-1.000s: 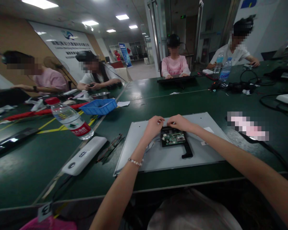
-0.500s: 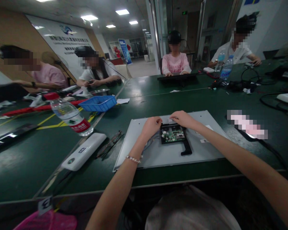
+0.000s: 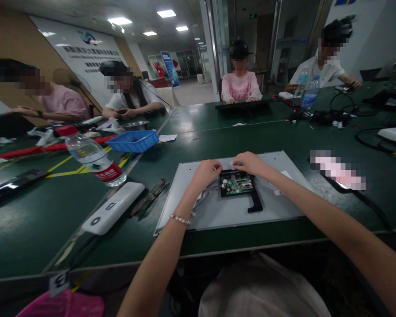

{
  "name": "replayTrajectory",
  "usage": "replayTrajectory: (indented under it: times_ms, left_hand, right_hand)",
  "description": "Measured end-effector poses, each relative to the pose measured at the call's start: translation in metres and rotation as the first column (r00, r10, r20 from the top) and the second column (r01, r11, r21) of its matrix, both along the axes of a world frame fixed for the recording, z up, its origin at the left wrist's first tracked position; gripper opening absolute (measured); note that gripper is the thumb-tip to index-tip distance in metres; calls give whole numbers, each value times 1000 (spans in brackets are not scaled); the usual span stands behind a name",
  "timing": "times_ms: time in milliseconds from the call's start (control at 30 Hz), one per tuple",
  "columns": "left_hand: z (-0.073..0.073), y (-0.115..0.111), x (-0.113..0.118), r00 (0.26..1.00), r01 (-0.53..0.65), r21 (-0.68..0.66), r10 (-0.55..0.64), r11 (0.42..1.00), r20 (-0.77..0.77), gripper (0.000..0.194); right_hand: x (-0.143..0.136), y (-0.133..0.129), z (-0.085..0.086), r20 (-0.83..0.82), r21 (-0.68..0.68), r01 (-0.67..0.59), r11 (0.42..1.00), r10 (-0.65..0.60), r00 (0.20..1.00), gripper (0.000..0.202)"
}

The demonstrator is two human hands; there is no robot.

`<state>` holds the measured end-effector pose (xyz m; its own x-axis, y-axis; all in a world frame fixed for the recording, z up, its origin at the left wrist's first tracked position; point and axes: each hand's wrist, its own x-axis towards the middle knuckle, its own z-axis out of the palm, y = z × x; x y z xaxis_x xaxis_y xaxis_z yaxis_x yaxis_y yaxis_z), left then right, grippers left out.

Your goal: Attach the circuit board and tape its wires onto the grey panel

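A flat grey-white panel (image 3: 218, 215) lies on the green table in front of me. On it sits a green circuit board (image 3: 238, 186) in a black plastic frame (image 3: 255, 201) with a hooked lower arm. My left hand (image 3: 207, 173) is closed in a pinch at the frame's upper left corner. Across from it, my right hand (image 3: 250, 164) pinches at the upper edge, near a small pale piece whose kind I cannot make out. What the fingertips hold is too small to tell. Grey wires (image 3: 208, 192) run from the board's left side under my left hand.
Left of the panel are glasses (image 3: 148, 198), a white power bank (image 3: 114, 208), a water bottle (image 3: 95, 158) and a blue basket (image 3: 133, 141). A phone (image 3: 339, 172) with a cable lies to the right. Several people sit around the table.
The view has shifted slightly, so most things sit a little further left and up. Both hands stay pinched at the frame's upper edge, with hardly any movement.
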<state>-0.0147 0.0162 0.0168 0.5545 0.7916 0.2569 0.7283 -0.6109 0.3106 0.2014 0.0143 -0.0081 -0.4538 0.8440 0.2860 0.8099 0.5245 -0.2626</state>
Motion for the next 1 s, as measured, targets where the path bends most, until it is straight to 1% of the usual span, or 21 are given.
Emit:
replayTrajectory:
  times_ms: [167, 300, 433, 600, 700, 833, 1000]
  left_hand:
    - [-3, 0, 3, 1000, 4, -4, -4, 1000, 3, 22]
    - [-6, -2, 8, 999, -11, 0, 11, 1000, -43, 21]
    - [-9, -3, 10, 996, -38, 36, 41, 999, -84, 20]
    - [-13, -1, 10, 990, -24, 96, 37, 995, -138, 21]
    - [-13, -1, 10, 987, -18, 99, 34, 995, -158, 21]
    - [-11, -3, 11, 986, -21, 90, 36, 996, -163, 22]
    - [-10, -4, 12, 986, -32, 86, 46, 996, -162, 21]
  right_hand:
    - [-7, -4, 4, 71, 20, 74, 997, -75, 995, 18]
    - [-14, -10, 8, 136, 67, 100, 993, -108, 985, 21]
    - [-15, -13, 9, 113, 73, 111, 991, -119, 986, 24]
    - [-20, -15, 10, 11, 70, 75, 995, -76, 997, 22]
    - [-26, -18, 10, 29, 68, 45, 997, -47, 998, 22]
    - [-30, -20, 8, 78, 55, 48, 997, -52, 996, 22]
    - [-30, -20, 5, 80, 45, -8, 999, 4, 997, 21]
